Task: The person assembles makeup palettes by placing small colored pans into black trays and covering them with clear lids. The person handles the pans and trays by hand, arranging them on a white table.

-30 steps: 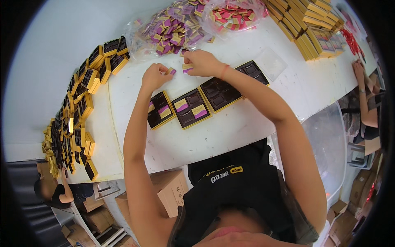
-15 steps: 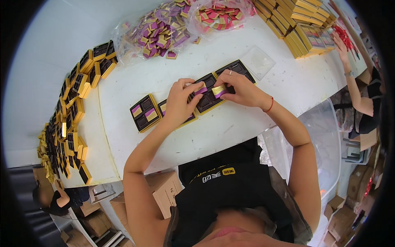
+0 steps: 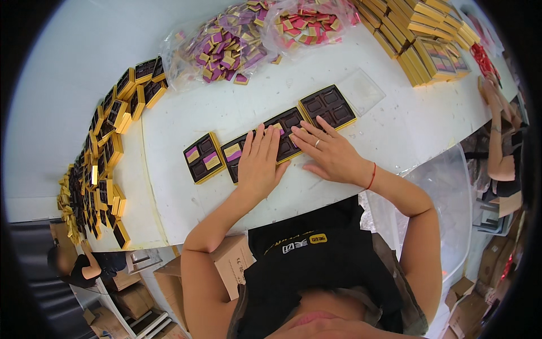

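Left hand and right hand are held flat, fingers extended; gold-purple pieces in third dark tray from left are partly covered.

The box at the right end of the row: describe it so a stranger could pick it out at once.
On the white table lies a row of four boxes. At its right end, just beyond the right hand and beside a clear square sheet, is the box. Unlike its three neighbours, it shows four dark compartments with no purple-and-gold piece.
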Action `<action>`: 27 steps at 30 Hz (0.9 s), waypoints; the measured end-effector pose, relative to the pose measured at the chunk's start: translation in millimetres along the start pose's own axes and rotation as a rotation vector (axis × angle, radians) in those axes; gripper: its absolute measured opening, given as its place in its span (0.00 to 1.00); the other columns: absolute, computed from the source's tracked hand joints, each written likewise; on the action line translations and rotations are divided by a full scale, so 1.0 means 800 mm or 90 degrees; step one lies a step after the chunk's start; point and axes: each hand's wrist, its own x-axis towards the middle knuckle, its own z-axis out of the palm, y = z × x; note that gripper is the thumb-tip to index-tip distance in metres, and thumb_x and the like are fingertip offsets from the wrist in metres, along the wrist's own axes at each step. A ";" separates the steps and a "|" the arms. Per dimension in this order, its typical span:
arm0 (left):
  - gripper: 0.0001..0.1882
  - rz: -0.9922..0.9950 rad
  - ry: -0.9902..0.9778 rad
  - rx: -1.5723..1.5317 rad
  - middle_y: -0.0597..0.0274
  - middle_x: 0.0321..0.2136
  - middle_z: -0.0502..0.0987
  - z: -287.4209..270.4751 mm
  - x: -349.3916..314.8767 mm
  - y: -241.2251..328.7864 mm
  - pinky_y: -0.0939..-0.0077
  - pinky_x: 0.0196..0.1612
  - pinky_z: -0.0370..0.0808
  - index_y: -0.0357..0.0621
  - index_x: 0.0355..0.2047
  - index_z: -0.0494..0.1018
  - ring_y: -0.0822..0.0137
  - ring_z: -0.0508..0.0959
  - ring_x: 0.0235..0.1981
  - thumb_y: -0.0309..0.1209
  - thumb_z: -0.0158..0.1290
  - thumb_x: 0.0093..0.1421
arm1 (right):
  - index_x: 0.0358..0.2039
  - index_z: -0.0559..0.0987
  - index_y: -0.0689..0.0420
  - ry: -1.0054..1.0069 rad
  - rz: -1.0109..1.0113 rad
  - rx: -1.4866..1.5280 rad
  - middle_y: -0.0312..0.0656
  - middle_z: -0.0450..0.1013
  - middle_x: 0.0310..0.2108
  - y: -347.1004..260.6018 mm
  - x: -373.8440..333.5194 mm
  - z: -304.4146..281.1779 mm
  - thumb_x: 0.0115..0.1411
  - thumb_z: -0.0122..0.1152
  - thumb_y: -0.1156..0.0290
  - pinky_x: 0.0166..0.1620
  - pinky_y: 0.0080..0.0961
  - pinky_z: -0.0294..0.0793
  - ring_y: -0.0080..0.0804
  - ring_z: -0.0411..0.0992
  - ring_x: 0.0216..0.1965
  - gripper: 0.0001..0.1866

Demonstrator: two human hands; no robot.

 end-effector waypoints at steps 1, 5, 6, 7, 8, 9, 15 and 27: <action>0.43 -0.005 0.010 0.008 0.45 0.63 0.61 0.002 -0.001 -0.003 0.53 0.68 0.53 0.34 0.64 0.58 0.47 0.59 0.66 0.43 0.62 0.53 | 0.61 0.66 0.61 -0.001 -0.008 -0.021 0.46 0.61 0.64 0.003 0.002 0.002 0.57 0.61 0.63 0.70 0.47 0.47 0.44 0.55 0.68 0.33; 0.42 0.006 0.021 0.026 0.47 0.63 0.63 0.006 -0.003 -0.003 0.53 0.67 0.54 0.35 0.63 0.60 0.49 0.61 0.65 0.43 0.62 0.53 | 0.56 0.71 0.62 0.047 -0.028 -0.110 0.47 0.67 0.59 0.004 0.002 0.020 0.56 0.60 0.70 0.68 0.47 0.52 0.44 0.60 0.64 0.26; 0.42 0.008 0.026 0.032 0.47 0.63 0.63 0.005 -0.004 -0.002 0.53 0.67 0.54 0.36 0.63 0.60 0.50 0.61 0.65 0.44 0.62 0.53 | 0.56 0.71 0.63 0.049 -0.014 -0.091 0.48 0.67 0.59 0.002 0.002 0.019 0.55 0.59 0.71 0.68 0.47 0.52 0.44 0.61 0.64 0.26; 0.42 0.010 0.033 0.036 0.48 0.62 0.64 0.004 -0.003 -0.003 0.53 0.67 0.54 0.36 0.63 0.60 0.50 0.62 0.65 0.44 0.62 0.53 | 0.55 0.71 0.63 0.050 -0.001 -0.072 0.48 0.67 0.59 -0.003 0.001 0.016 0.55 0.59 0.72 0.68 0.47 0.53 0.44 0.61 0.64 0.26; 0.42 0.019 0.025 0.026 0.48 0.63 0.63 0.003 0.000 -0.006 0.54 0.67 0.54 0.35 0.63 0.60 0.50 0.61 0.65 0.44 0.62 0.52 | 0.55 0.71 0.63 0.050 0.011 -0.054 0.48 0.67 0.59 -0.007 0.002 0.014 0.55 0.58 0.73 0.67 0.47 0.54 0.44 0.62 0.64 0.25; 0.43 0.029 0.017 0.017 0.48 0.63 0.63 0.001 0.003 -0.009 0.54 0.67 0.54 0.35 0.63 0.60 0.50 0.61 0.65 0.44 0.62 0.52 | 0.55 0.71 0.64 0.051 0.018 -0.038 0.49 0.67 0.59 -0.010 0.006 0.014 0.55 0.58 0.74 0.67 0.47 0.54 0.44 0.62 0.63 0.25; 0.43 0.064 -0.005 -0.084 0.45 0.65 0.58 0.001 0.004 -0.021 0.56 0.69 0.52 0.32 0.64 0.57 0.48 0.57 0.67 0.43 0.60 0.55 | 0.54 0.71 0.65 0.035 0.025 -0.004 0.49 0.68 0.58 -0.018 0.014 0.004 0.54 0.58 0.77 0.65 0.45 0.59 0.46 0.63 0.62 0.25; 0.25 -0.099 0.113 -0.122 0.52 0.52 0.74 -0.057 0.010 -0.132 0.53 0.60 0.64 0.48 0.55 0.70 0.49 0.72 0.53 0.39 0.59 0.58 | 0.42 0.78 0.60 0.178 0.101 0.089 0.49 0.76 0.40 0.052 0.246 0.021 0.56 0.62 0.71 0.48 0.39 0.73 0.49 0.73 0.46 0.13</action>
